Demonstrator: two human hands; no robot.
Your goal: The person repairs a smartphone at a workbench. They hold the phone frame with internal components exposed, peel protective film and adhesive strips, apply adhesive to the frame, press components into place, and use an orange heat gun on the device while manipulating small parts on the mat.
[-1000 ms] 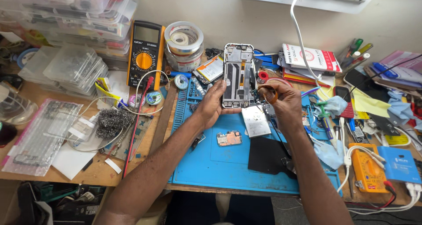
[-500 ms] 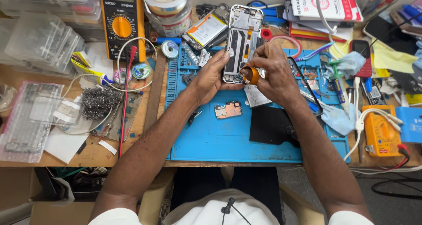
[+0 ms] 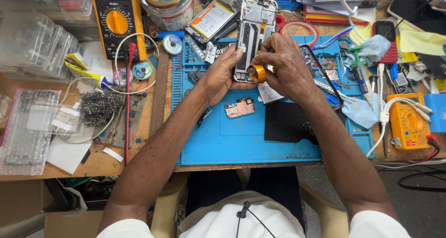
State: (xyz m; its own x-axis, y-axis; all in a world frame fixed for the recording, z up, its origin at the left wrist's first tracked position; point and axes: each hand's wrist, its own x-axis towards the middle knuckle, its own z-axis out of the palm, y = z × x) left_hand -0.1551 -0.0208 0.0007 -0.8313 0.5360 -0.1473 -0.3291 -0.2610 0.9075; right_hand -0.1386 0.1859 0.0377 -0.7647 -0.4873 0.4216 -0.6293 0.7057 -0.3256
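My left hand (image 3: 222, 75) grips the lower left edge of an opened phone frame (image 3: 254, 29), held upright over the blue work mat (image 3: 241, 140). My right hand (image 3: 284, 66) holds a small roll of amber tape (image 3: 257, 73) against the phone's lower end, fingers curled around it. A small copper-coloured circuit board (image 3: 239, 108) lies on the mat just below my hands. A black flat panel (image 3: 285, 122) rests to its right.
A yellow multimeter (image 3: 116, 19) stands at the back left, with tape rolls (image 3: 167, 3) beside it. A loose phone battery (image 3: 213, 18) lies behind the mat. An orange meter (image 3: 409, 122), tweezers, cloths and cables crowd the right side. Steel wool (image 3: 96, 107) and plastic boxes lie left.
The view has tilted down and closer. My right hand has brought the amber tape roll to the phone's lower end, where it stays pressed; my left hand keeps its grip.
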